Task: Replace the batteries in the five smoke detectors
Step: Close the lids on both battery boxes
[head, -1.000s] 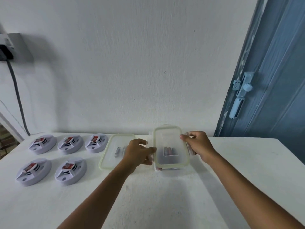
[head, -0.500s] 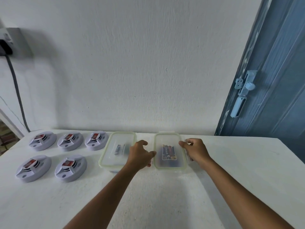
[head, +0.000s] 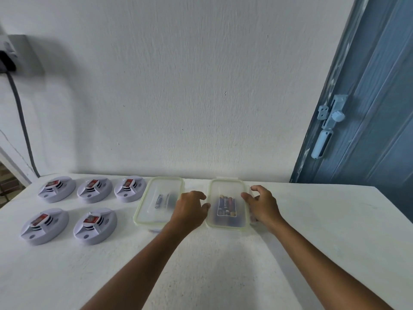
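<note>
A rectangular translucent plastic container [head: 228,204], lidded with a pale green rim, is being held flat on the rough white tabletop [head: 201,265]. Cylindrical batteries [head: 226,206] are being seen through the lid; their print is too blurred to be read. The container's left edge is being gripped by the left hand [head: 190,210] with curled fingers, the right edge by the right hand [head: 261,204]. A second lidded container [head: 159,202] is lying just left of it. Five round grey-white smoke detectors [head: 93,225], each bearing a red label, are being kept farther left.
</note>
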A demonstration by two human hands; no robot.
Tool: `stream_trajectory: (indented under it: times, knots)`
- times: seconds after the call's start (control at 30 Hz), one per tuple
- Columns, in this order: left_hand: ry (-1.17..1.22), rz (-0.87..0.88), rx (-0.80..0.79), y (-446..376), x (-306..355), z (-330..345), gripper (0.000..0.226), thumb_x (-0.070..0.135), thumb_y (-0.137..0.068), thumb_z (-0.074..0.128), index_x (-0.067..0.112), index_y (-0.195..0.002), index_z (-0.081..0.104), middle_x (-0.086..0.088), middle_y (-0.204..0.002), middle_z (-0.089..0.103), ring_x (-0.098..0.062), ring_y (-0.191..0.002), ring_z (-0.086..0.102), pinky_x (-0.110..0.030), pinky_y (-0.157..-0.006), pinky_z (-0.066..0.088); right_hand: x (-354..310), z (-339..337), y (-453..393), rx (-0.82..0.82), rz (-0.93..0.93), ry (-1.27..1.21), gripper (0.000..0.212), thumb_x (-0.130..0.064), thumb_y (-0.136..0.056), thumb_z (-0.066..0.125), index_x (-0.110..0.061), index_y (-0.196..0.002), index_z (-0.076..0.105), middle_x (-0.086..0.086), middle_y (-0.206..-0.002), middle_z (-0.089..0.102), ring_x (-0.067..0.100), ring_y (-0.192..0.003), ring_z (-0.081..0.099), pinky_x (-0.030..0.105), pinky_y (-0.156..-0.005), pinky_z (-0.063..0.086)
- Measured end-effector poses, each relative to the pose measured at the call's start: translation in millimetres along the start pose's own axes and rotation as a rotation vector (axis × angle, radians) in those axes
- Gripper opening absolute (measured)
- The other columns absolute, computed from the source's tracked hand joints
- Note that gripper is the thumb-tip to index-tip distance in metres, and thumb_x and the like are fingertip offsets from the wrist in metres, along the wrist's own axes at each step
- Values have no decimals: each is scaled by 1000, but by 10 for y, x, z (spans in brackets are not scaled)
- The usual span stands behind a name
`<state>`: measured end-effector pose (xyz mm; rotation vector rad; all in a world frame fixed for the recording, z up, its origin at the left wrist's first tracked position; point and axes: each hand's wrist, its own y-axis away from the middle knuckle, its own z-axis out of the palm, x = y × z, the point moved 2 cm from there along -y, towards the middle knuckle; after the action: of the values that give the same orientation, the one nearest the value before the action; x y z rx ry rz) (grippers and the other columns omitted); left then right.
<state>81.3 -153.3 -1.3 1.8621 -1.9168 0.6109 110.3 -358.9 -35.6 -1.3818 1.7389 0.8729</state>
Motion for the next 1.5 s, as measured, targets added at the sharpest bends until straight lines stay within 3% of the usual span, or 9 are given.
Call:
stream_trajectory:
  times: [0.1,0.2,0.3,0.57,0.77,0.93,1.07,1.27,1.5]
  knots:
    - [-231,157,46,40,52,-5,43,31,-92,58,17,-132,57,-3,-139,54,-21,-127,51,-35,-103,42,-77,-46,53,43,-248,292,49,-37,-91,61,-18,-135,51,11,-130,52,26,-115,54,33,-90,45]
    - [-185,461,-108,95,57,20,55,44,-86,64,22,-135,54,1,-150,41,-15,-143,29,-37,-114,29,-245,-117,189,-319,-370,348,69,-51,-79,68,-25,-139,47,-2,-155,25,21,-146,16,38,-115,20]
    - [-172,678,-174,142,-59,89,69,52,-74,75,20,-132,58,-4,-146,47,-18,-138,38,-32,-107,33,-320,-127,382,-584,-407,666,108,-61,-66,75,-28,-152,18,-10,-160,-2,17,-146,-15,44,-118,-5]
    - [-280,794,-10,142,-89,222,59,44,-63,86,13,-111,71,-10,-120,68,-24,-110,65,-39,-90,54,-263,1,460,-380,-570,828,103,-57,-75,69,-21,-153,12,-2,-162,0,17,-149,-3,29,-117,1]
    - [-287,757,-36,149,-102,241,59,42,-67,84,13,-116,69,-10,-127,64,-25,-118,60,-42,-94,53,-308,-105,387,-402,-563,719,102,-74,-67,64,-25,-149,30,-8,-159,19,12,-146,13,31,-118,10]
    - [-474,636,-118,148,50,114,60,36,-81,73,23,-136,53,-5,-150,42,-25,-138,35,-44,-109,35,-241,-104,75,-330,-529,642,81,-72,-86,24,-21,-148,34,-4,-160,17,10,-148,5,32,-118,2]
    - [-674,497,-121,89,111,-65,53,42,-87,58,30,-137,50,-2,-151,38,-25,-135,31,-44,-105,28,-119,-115,63,-160,-596,738,101,-80,-78,-5,-21,-138,51,2,-146,46,22,-135,36,39,-112,24]
    - [-631,356,-179,-4,101,-65,73,73,-85,41,21,-135,54,-4,-140,53,-22,-130,42,-40,-104,34,-1,-116,297,54,-750,663,71,-69,-91,26,-18,-109,72,3,-105,65,20,-100,54,40,-83,49]
    - [-385,350,-325,-2,108,-93,87,58,-75,71,15,-143,38,-3,-150,38,-21,-134,38,-33,-106,35,142,-188,349,-153,-732,525,69,-62,-77,63,-16,-127,60,-11,-152,26,9,-145,13,33,-115,23]
